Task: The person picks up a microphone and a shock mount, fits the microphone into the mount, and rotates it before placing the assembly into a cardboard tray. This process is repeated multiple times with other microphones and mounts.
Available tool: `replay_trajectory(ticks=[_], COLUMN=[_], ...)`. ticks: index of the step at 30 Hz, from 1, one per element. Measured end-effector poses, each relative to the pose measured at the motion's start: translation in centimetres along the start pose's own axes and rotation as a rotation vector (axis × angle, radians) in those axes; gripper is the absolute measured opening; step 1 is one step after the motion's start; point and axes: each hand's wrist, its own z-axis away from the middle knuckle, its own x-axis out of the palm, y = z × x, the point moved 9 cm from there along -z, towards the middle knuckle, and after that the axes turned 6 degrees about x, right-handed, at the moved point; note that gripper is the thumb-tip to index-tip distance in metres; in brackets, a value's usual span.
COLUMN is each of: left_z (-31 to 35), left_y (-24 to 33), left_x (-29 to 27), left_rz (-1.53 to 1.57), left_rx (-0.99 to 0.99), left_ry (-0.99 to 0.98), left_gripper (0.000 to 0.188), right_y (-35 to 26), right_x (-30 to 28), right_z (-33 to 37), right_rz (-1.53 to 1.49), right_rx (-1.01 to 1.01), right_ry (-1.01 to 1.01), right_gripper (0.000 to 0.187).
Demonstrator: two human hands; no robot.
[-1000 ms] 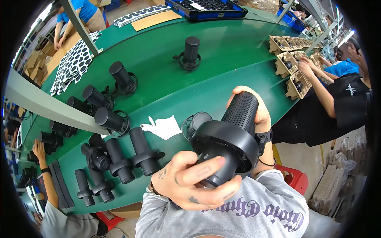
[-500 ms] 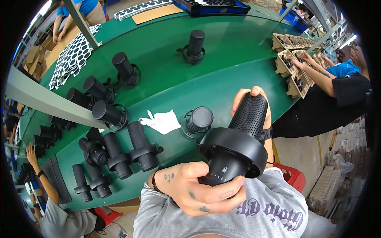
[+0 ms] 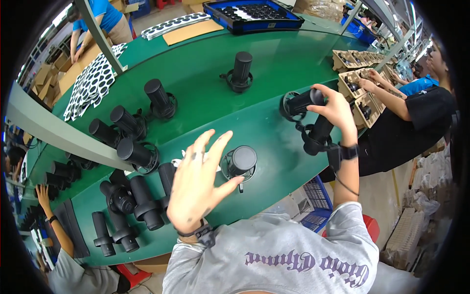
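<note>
Gripping matte-black cylinder (image 3: 299, 103) | right fingers (image 3: 327, 91) clamped on it | left fingers (image 3: 220, 147) spread apart | smooth green tabletop (image 3: 274, 157)

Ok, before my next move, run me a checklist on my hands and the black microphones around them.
1. Left hand free: ok, fingers spread, holding nothing.
2. Right hand gripping the microphone at its fingertips: cannot tell whether firmly.
3. Right wrist clear of other microphones: not ok, a second microphone is close beside it.
4. Microphone just right of the left hand on the bench: ok, upright.
5. Lone microphone farther back: ok, upright.
</note>
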Motion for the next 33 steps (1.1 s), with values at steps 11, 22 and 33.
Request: replay_trajectory(ticks=[11,22,33], left_z=[-7.5,-14.1,-6.3], left_y=[-0.5,3.2,14.2], left_x=[10.8,12.9,3.0], left_rz=[0.118,0.008,0.086], left_rx=[-0.090,0.166,0.401], left_ry=[0.008,0.202,0.212], left_gripper=[0.050,0.070,0.071], right_y=[10.5,6.0,3.0], right_x=[-1.8,0.0,1.4], right_z=[-1.5,2.6,3.0], right_rz=[-0.225,-1.787,-2.022], right_rx=[0.284,0.166,0.092], right_ry=[0.203,0.076,0.055], right_gripper=[0.065,0.037,0.036])
